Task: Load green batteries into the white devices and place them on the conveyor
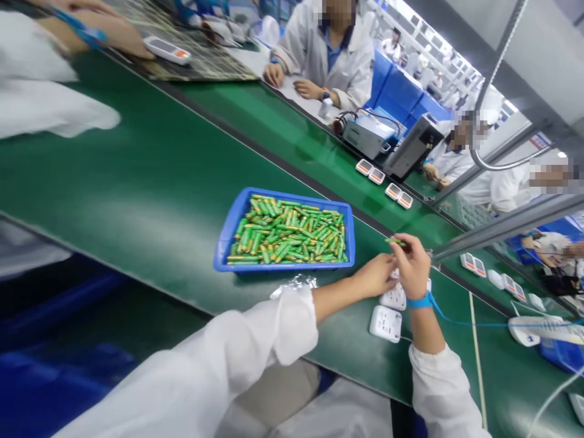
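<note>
Green-and-gold cylindrical cell [394,241] pinched in fingers of right hand [413,264], right of the blue plastic tray [219,250]. Cell's long axis runs roughly sideways, free end out past the fingertips toward the tray side. Right hand is nearer, already gripping; left hand [375,277] just beside it, lower, between tray and right hand. Left fingers partly hidden at the white square plastic units [385,323]; can't tell if they grip one or only touch. Those units sit right of the tray, on the side nearer the body, below both hands; the upper one is partly covered. Tray rests on the green counter [137,188], holding a heaped pile of similar green-and-gold cells [292,231], lying at mixed angles. Crumpled silver foil [296,284] just by tray's near edge. Blue wrist strap [420,300] on right wrist, cord trailing away from tray.
</note>
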`<state>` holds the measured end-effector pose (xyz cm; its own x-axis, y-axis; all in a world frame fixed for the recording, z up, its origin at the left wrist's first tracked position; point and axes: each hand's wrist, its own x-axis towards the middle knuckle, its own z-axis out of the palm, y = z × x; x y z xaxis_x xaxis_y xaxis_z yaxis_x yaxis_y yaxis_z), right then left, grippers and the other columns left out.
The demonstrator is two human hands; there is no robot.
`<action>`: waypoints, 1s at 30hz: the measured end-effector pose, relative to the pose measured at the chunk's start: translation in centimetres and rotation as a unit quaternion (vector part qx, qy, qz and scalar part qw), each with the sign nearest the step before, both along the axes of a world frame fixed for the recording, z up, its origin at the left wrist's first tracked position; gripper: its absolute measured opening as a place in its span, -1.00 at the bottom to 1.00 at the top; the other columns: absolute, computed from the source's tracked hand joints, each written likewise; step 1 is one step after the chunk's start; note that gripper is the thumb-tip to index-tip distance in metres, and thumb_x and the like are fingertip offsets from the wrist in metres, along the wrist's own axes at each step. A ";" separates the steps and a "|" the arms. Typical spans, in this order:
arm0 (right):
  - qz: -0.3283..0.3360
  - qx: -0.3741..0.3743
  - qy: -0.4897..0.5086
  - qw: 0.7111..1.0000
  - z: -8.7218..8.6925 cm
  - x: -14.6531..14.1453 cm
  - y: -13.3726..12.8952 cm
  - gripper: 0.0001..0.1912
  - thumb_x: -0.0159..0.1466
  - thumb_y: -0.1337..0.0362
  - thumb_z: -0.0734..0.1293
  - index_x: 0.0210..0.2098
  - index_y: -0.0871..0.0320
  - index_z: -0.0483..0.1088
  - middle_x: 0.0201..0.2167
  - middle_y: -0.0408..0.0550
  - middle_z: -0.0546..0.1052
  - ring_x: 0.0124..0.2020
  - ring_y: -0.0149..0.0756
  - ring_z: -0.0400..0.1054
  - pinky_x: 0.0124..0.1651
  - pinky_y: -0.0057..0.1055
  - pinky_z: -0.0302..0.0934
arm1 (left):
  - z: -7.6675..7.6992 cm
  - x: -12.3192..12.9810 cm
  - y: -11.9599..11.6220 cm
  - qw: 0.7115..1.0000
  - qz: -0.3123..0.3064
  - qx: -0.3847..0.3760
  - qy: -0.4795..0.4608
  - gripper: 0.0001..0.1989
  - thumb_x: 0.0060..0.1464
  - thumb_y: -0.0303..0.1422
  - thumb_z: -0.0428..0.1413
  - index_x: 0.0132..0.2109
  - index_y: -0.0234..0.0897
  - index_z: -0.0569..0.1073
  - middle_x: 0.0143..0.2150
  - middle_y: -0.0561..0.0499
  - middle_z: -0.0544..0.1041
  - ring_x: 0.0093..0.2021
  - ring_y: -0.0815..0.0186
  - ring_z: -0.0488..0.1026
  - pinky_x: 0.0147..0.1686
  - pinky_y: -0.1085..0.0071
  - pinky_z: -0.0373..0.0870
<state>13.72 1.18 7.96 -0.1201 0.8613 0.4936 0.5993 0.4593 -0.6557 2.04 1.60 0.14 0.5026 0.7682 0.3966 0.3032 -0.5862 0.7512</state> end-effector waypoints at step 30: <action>0.018 -0.102 -0.031 0.994 -5.0 10.7 -5.3 -0.67 0.55 0.28 0.31 0.19 -0.02 0.64 0.02 0.05 0.63 0.00 -0.14 0.59 0.07 -0.17 0.57 | 0.0 -2.3 0.1 0.998 0.014 -0.042 0.054 -0.59 0.32 -0.25 0.32 0.25 -0.17 0.54 0.27 -0.11 0.65 0.29 -0.01 0.56 0.33 -0.01 0.51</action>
